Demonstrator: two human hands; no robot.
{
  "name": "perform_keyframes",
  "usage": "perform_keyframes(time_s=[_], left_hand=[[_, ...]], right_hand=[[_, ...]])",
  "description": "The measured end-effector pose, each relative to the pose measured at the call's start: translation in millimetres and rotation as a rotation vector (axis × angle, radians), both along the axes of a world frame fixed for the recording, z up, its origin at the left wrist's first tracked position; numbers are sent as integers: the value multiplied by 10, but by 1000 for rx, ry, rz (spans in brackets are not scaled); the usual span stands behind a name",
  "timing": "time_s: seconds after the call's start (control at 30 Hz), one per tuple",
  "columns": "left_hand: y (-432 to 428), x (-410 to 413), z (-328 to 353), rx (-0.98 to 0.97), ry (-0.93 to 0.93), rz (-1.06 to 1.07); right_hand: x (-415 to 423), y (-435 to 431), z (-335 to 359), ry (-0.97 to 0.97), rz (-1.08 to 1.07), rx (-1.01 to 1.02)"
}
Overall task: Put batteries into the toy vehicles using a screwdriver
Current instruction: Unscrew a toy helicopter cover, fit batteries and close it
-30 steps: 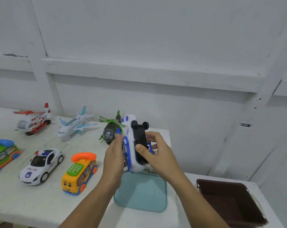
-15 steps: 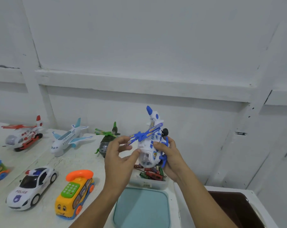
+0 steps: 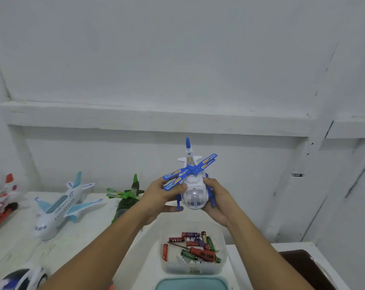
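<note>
Both hands hold a white-and-blue toy helicopter (image 3: 193,185) in the air above a tub of batteries.

The clear plastic tub (image 3: 193,268) on the white table (image 3: 89,243) holds a loose heap of batteries (image 3: 190,237), red, green and dark ones, with a red-handled screwdriver (image 3: 201,253) lying across them; a teal lid (image 3: 190,284) lies just in front of it. The left hand (image 3: 156,195) grips the helicopter's left flank, thumb on the body under a blue rotor blade; the right hand (image 3: 218,197) cups the right flank. Its clear nose faces the camera, tail up. A toy airplane (image 3: 60,208) and a green helicopter (image 3: 126,198) stand on the table to the left.
</note>
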State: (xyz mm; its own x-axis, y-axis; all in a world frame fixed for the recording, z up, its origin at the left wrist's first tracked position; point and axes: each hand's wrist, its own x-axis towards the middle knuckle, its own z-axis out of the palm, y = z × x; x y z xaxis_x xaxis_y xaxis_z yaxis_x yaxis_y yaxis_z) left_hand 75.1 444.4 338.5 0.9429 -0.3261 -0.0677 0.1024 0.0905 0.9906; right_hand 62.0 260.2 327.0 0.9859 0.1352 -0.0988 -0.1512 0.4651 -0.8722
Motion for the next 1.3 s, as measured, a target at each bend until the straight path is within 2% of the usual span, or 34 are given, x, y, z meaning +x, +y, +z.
perform_keyframes(time_s=[0.17,0.43,0.7,0.97,1.13,1.3], left_hand=[[-30,417,-127,65,57,-64],[-91,826,-597,191,175,-168],[-202,898,-933,285,205,-183],[-239,856,-997,338,227,-114],[-243,767,-980,352,249,-56],[-218,613,-907,483,255,-21]], right_hand=[[324,-86,-146,115,-77,-219],[676,-130,-442,253,-5,-259],[798,-131,-726,372,-47,-299],[714,-102,-687,363,-33,-363],[698,-106,-678,394,-2,-606],[549,-187,-638,325,-62,-823]])
